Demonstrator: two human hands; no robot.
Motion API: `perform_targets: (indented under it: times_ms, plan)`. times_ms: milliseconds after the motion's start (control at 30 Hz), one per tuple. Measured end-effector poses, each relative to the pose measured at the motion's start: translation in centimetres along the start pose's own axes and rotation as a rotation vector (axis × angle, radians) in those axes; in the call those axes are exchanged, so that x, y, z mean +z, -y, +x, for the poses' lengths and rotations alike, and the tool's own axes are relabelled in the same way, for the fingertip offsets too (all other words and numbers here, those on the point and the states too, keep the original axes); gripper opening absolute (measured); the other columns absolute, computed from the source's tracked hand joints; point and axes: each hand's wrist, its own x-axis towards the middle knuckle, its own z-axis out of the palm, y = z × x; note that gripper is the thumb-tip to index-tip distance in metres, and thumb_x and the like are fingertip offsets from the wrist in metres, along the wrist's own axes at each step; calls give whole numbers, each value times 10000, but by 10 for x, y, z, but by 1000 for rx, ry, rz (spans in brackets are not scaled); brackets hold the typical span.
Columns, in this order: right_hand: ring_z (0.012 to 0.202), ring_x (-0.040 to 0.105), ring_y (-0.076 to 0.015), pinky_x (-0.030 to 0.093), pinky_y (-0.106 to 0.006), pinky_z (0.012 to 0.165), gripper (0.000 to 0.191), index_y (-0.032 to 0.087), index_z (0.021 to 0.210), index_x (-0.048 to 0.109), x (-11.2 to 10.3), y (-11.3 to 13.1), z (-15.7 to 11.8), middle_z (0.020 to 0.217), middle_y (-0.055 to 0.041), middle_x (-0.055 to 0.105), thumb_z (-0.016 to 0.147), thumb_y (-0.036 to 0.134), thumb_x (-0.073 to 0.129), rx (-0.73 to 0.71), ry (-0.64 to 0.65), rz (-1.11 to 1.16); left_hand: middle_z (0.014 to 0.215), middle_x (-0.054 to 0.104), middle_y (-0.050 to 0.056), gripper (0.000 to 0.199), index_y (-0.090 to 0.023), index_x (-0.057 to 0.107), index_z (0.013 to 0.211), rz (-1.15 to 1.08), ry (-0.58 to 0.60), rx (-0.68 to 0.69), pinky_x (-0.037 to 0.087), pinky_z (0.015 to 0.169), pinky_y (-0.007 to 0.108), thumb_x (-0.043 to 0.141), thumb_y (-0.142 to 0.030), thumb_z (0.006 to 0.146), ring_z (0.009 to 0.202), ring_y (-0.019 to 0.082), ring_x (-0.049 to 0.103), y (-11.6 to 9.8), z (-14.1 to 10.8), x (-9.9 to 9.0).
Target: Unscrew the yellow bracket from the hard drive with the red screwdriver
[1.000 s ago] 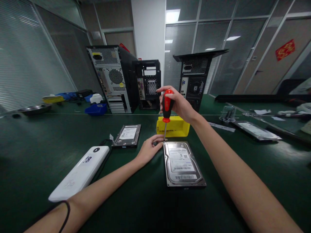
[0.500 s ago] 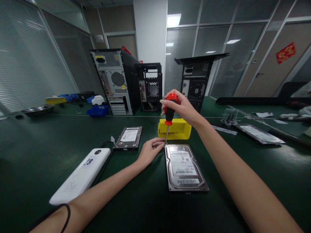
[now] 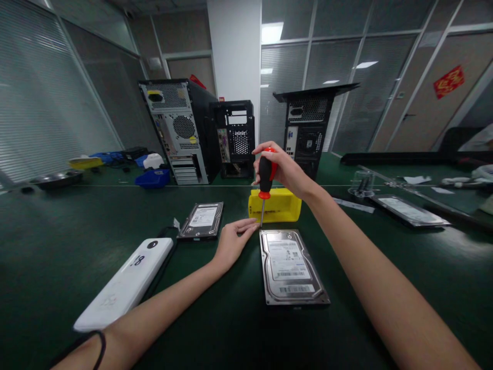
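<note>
My right hand [image 3: 283,167] grips a red and black screwdriver [image 3: 265,174] by its handle. Its metal shaft points down to the top left corner of a silver hard drive [image 3: 289,264], which lies flat on the table. Beside that corner, my left hand [image 3: 235,239] rests on the table with its fingers stretched forward. Its thumb and fingertips come together close to the screwdriver tip; whatever lies between them is too small to make out. Just behind the drive stands a yellow plastic bin [image 3: 290,206].
Left of my hands lie another hard drive [image 3: 202,220] and a white power bank [image 3: 125,282] with a cable. Computer cases [image 3: 173,133] stand at the back. To the right are a clear cup [image 3: 362,184] and a third hard drive [image 3: 410,209]. A blue bin [image 3: 153,178] sits far left.
The screwdriver handle has turned in my right hand, and my right fingers have shifted around it. My left hand stays by the tip. The whole view has moved slightly.
</note>
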Motion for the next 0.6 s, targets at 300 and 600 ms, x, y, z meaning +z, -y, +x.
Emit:
perform_targets:
  times_ms: [300, 600]
  plan:
    - [678, 619, -115, 547, -316, 705, 220, 184, 858, 448, -2, 1, -1, 799, 4, 587, 846, 362, 577, -61, 22, -41, 1144, 676, 91, 320, -122, 665, 1111, 74, 105, -1, 475, 966, 349, 575, -287, 852, 1059, 232, 639, 7, 2, 1]
    - [647, 568, -86, 554, -306, 706, 236, 213, 914, 432, 2, 2, -2, 761, 39, 537, 823, 339, 610, -79, -29, -59, 1150, 676, 73, 281, -147, 685, 1071, 103, 149, 24, 466, 971, 342, 541, -274, 866, 1075, 220, 627, 7, 3, 1]
